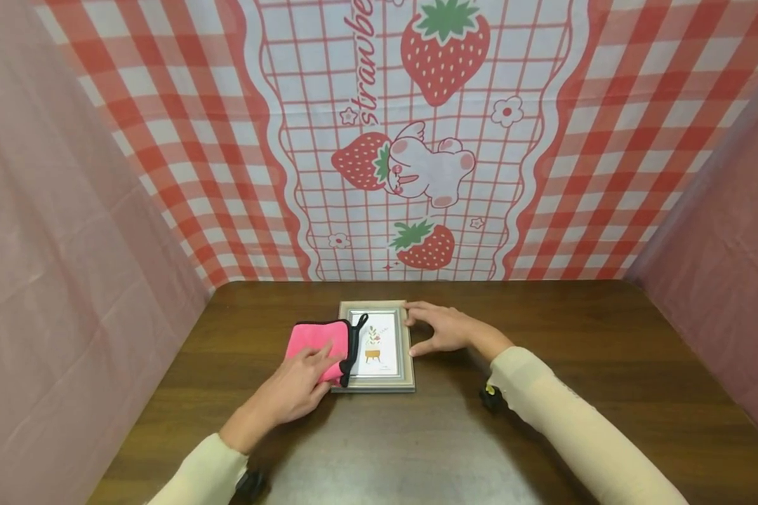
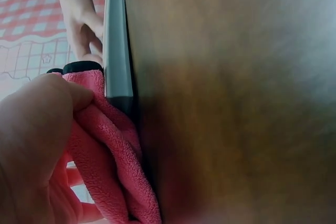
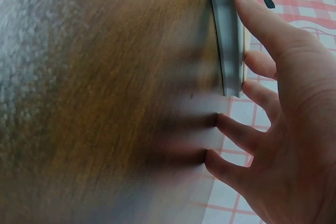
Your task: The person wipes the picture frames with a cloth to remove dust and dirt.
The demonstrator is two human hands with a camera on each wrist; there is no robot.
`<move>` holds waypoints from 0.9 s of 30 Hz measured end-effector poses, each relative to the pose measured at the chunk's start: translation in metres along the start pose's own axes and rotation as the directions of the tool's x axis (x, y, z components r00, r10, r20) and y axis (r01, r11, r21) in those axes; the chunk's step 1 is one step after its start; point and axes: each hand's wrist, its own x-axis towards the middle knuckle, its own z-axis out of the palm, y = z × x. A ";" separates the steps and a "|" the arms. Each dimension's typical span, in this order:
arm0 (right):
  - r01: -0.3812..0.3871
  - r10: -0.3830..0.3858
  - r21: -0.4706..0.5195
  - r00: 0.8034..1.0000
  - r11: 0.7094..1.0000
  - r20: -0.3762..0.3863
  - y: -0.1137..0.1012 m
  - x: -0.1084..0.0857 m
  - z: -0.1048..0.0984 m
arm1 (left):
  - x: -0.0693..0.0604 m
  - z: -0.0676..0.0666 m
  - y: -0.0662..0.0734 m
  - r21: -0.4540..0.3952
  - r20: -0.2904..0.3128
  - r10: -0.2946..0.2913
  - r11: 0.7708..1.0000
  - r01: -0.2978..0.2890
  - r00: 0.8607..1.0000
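A picture frame (image 1: 408,379) with a pale border lies flat on the table, its print of a potted plant facing up. Over its left part spreads a folded pink cloth (image 1: 303,339) with black edging and a small black loop. My left hand (image 1: 300,384) holds this cloth, fingers on top and thumb (image 2: 81,95) at the near edge. At the frame's right side, my right hand (image 1: 445,328) rests with spread fingers; its thumb (image 3: 260,17) and two fingers touch the rim, while the other fingertips (image 3: 210,157) rest on the tabletop. The cloth hides the frame's left side.
The brown wooden table (image 1: 581,393) extends around the frame. Behind it hangs a red-and-white checked cloth (image 1: 543,175) printed with strawberries. Pink curtains (image 1: 82,210) close off the left and right sides.
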 end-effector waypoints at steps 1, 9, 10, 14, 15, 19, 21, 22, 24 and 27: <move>0.001 -0.001 -0.003 1.000 1.000 0.000 -0.001 -0.001 -0.001 | -0.002 0.000 0.001 0.002 -0.001 0.001 1.000 -0.001 1.000; 0.025 -0.026 -0.027 0.999 0.999 -0.019 0.035 0.012 0.019 | -0.004 0.001 0.003 0.017 -0.004 -0.005 1.000 0.005 1.000; 0.026 -0.026 -0.030 0.999 0.999 -0.022 0.040 0.014 0.022 | -0.003 0.000 0.003 0.021 -0.003 -0.006 1.000 0.006 1.000; 0.020 -0.020 -0.017 1.000 1.000 -0.016 0.042 0.016 0.022 | 0.001 -0.001 0.002 0.018 -0.005 -0.007 1.000 0.007 1.000; 0.029 -0.030 -0.030 0.999 0.999 -0.022 0.043 0.015 0.022 | 0.003 0.000 0.001 0.015 -0.012 -0.004 1.000 0.004 1.000; 0.018 -0.018 0.012 1.000 1.000 0.004 0.024 0.009 0.011 | 0.010 0.000 -0.003 -0.002 -0.037 0.009 1.000 -0.009 0.999; 0.024 -0.024 0.015 1.000 1.000 0.009 0.019 0.006 0.008 | 0.015 -0.001 -0.005 -0.011 -0.029 -0.005 1.000 0.005 1.000; 0.011 -0.011 0.038 1.000 0.999 0.021 0.013 0.005 0.004 | 0.018 -0.001 -0.005 -0.015 -0.015 -0.021 1.000 0.021 1.000; 0.012 -0.012 0.041 1.000 0.999 0.021 0.012 0.005 0.004 | 0.024 -0.001 -0.009 -0.024 0.011 -0.052 0.998 0.052 0.999; 0.016 -0.017 0.033 1.000 0.999 0.014 0.015 0.006 0.005 | 0.036 0.009 -0.024 -0.021 0.024 -0.073 0.997 0.073 0.997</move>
